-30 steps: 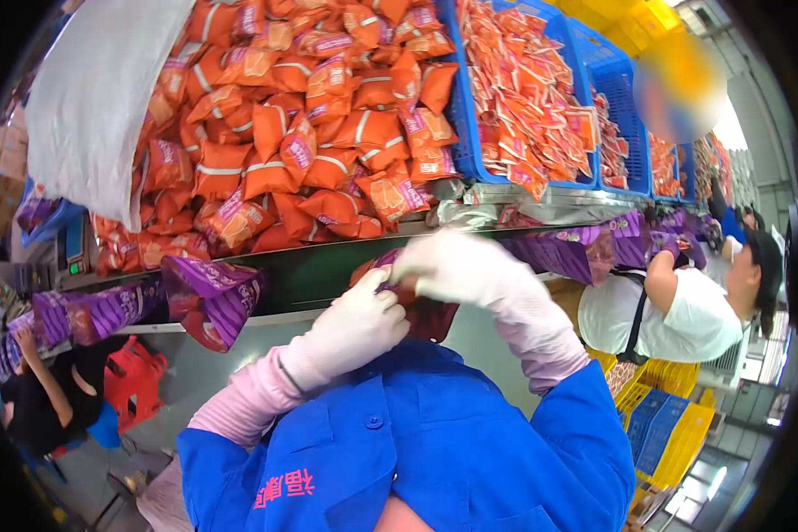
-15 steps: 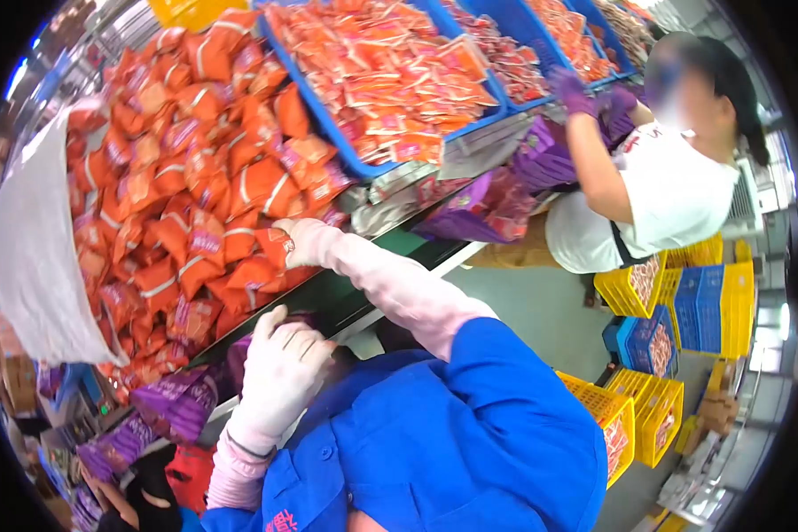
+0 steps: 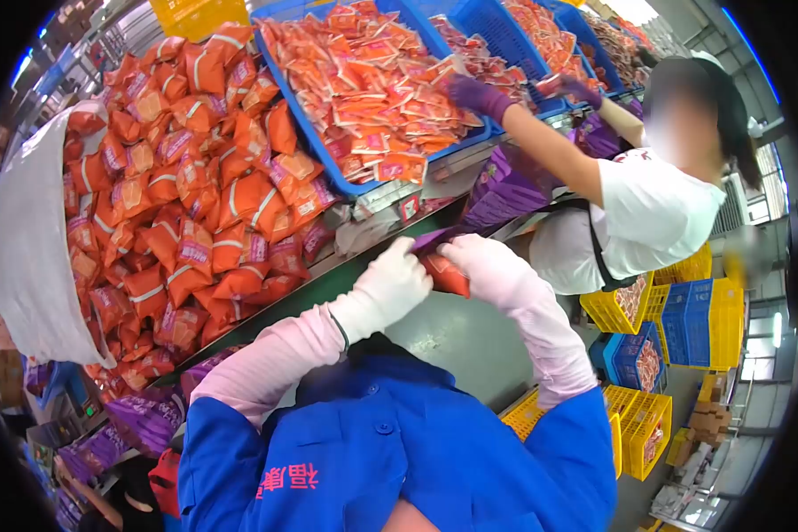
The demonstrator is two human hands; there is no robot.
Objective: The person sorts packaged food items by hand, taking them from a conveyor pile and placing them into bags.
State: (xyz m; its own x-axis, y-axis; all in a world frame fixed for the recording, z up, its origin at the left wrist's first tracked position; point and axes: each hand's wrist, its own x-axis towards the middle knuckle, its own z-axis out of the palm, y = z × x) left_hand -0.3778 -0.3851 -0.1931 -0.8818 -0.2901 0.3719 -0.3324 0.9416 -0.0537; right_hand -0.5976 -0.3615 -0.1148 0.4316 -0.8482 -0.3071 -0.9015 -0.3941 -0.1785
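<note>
My right hand (image 3: 488,266), in a white glove, is closed on a small orange packet (image 3: 447,277). Facing it, my left hand (image 3: 390,282) is also gloved, its fingers closed at the edge of a purple bag (image 3: 436,238). Between the two hands the bag's edge sits right above the packet; most of that bag is hidden or merges with the purple beyond. Both hands are over the near edge of the green conveyor belt (image 3: 341,284). To the left lies a heap of orange packets (image 3: 186,213).
Beyond the belt stands a blue crate (image 3: 350,184) of flat orange sachets, with more crates behind. At right, a co-worker (image 3: 656,204) in purple gloves reaches into the crates beside a purple bag (image 3: 501,188). Yellow crates (image 3: 643,426) stand on the floor. More purple bags (image 3: 146,417) lie lower left.
My right hand has carried an orange packet from the heap's edge to the right. My left hand has moved up and right to the purple bag's edge. The co-worker's hands now reach into the crates.
</note>
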